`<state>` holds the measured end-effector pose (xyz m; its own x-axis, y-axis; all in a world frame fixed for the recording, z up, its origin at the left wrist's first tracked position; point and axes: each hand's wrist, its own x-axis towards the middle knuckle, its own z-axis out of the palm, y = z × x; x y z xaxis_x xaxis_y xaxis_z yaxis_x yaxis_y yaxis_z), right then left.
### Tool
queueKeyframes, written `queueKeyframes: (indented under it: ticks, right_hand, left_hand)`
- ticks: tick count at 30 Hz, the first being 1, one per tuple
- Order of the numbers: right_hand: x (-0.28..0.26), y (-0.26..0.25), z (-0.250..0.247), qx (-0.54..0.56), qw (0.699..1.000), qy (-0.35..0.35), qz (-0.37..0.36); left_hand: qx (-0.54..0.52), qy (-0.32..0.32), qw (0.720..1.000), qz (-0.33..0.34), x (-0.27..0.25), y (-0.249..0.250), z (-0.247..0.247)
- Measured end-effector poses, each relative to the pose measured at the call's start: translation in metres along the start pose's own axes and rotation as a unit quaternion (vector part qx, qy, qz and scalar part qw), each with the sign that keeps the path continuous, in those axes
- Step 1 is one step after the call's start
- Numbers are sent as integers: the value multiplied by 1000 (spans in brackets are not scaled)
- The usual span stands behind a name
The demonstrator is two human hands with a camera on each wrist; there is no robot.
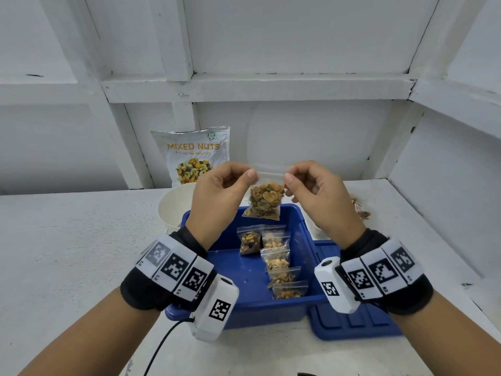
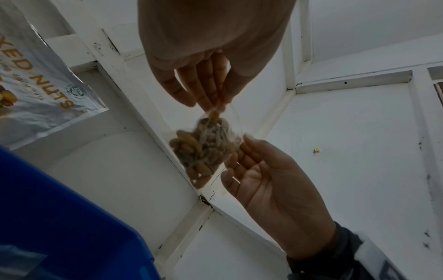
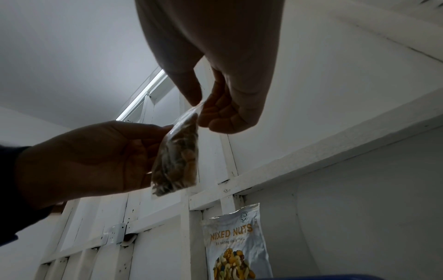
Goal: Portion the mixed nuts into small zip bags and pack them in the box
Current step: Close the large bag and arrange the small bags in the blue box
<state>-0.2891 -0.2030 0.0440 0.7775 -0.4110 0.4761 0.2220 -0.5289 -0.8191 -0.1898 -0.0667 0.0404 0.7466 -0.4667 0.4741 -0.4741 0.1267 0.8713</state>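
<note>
Both hands, left and right, pinch a small clear zip bag of nuts above the blue plastic box, where five filled little bags lie toward 3 o'clock.

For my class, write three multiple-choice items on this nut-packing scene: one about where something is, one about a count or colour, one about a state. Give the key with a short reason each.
1. Where does the mixed nuts pouch stand?
A. inside the box
B. upright against the back wall behind the bowl
C. flat on the lid

2. How many filled small bags lie in the blue box?
A. two
B. five
C. nine

3. How is the held zip bag supported?
A. pinched at its top corners by the left hand and right hand
B. resting in the box
C. held by one hand only

Key: 1 B, the pouch stands against the wall; 2 B, five bags are countable; 3 A, both hands pinch it above the box.
</note>
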Motion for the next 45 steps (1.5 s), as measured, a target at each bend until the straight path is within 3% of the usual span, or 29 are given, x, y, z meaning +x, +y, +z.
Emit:
queueKeyframes:
  ticks: [12, 20, 29, 38, 45]
  right_hand:
    - [-4, 0, -2, -22, 999, -5, -28]
    - [-7, -3, -1, -7, 999, -38, -3]
    - [-8, -1, -4, -17, 999, -34, -36]
    - [-10, 0, -3, -13, 998, -53, -15]
    - [-10, 1, -4, -41, 998, -40, -22]
  left_hand:
    - [-47, -93, 991, -83, -1, 3, -3]
    - [31, -49, 998, -13, -2, -2, 0]
    - [-51, -127, 988, -73, -1, 3, 4]
    - [48, -122, 991, -11, -1, 3, 7]
    - [57, -140, 988, 17, -1, 4, 8]
